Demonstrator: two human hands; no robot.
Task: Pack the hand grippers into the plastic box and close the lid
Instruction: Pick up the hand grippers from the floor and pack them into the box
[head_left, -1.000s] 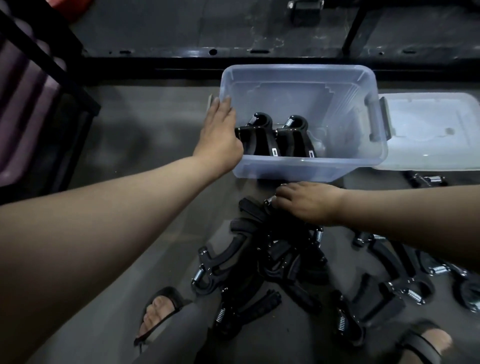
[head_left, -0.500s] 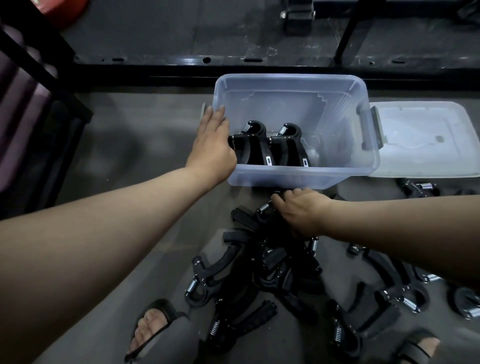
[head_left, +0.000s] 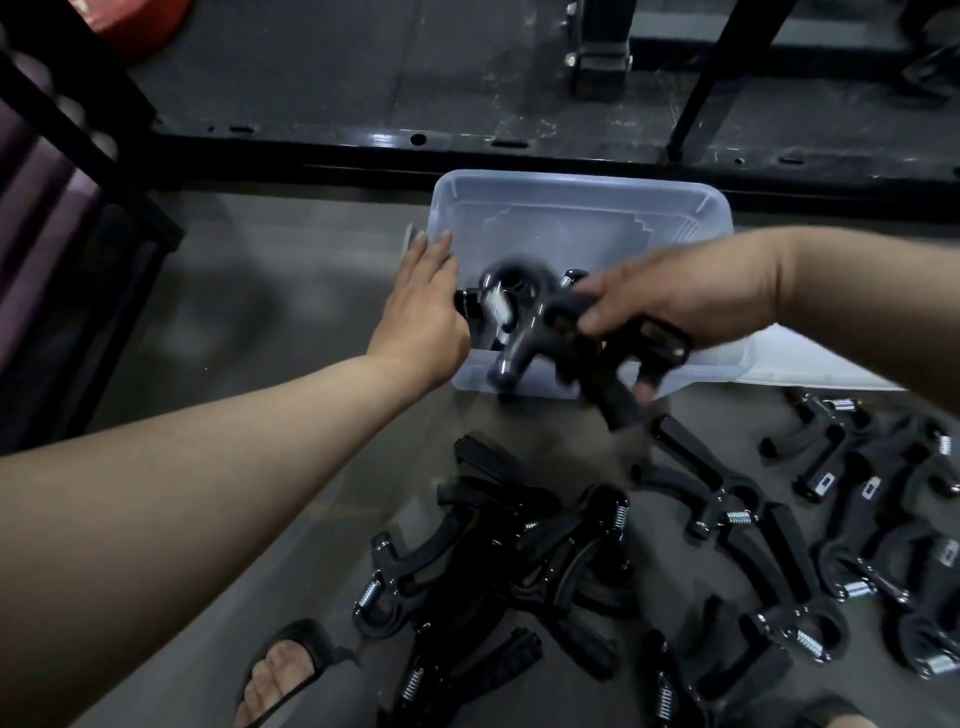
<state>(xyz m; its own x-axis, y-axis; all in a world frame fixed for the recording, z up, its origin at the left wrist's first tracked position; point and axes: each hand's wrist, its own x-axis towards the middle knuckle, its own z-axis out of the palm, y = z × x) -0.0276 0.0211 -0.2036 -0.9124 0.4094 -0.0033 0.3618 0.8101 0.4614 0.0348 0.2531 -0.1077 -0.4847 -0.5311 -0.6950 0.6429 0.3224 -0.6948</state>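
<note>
Translucent, smooth plastic box (head_left: 582, 218); matt black hand grippers (head_left: 519, 551) with shiny metal springs (head_left: 369, 592)

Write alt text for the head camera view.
A person's right hand carries a blurred black hand gripper over an open clear plastic box, steadied by the left hand; more grippers litter the floor.

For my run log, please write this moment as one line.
left hand: steadying plastic box | right hand: carrying hand gripper over box | lid: off, beside box | more grippers on floor
</note>
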